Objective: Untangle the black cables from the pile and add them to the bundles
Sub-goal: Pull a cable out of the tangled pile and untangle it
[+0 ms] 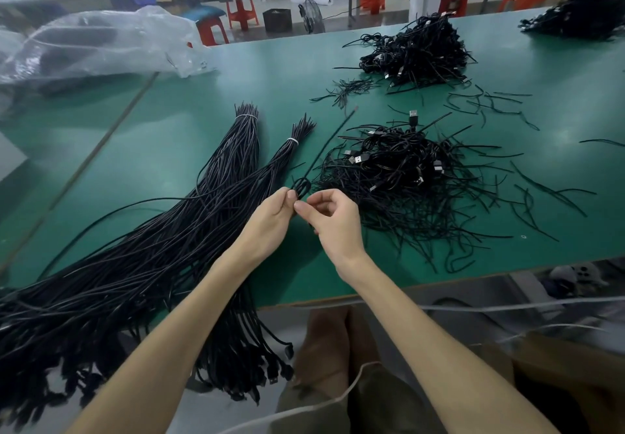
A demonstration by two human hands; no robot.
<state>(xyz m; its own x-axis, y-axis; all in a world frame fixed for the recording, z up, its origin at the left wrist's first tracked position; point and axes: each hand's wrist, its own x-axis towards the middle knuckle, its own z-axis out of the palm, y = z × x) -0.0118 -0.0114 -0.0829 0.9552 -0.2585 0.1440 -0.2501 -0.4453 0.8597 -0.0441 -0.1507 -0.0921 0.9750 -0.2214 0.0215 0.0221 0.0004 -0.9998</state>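
A tangled pile of black cables (402,176) with USB plugs lies on the green table (203,95), right of centre. Two long bundles (216,176) of straightened black cables, each tied near the far tip with a white band, stretch from the table's middle down over its near left edge. Between pile and bundles, my left hand (270,219) and my right hand (333,219) meet and pinch one black cable (324,149). It is coiled in a small loop at my fingertips, and its free end runs up and to the right over the table.
A second cable pile (419,51) sits at the far right, with another heap (578,17) at the table's far corner. Loose black twist ties (487,102) are scattered around the piles. A crumpled clear plastic bag (98,45) lies far left. Red stools (240,7) stand beyond the table.
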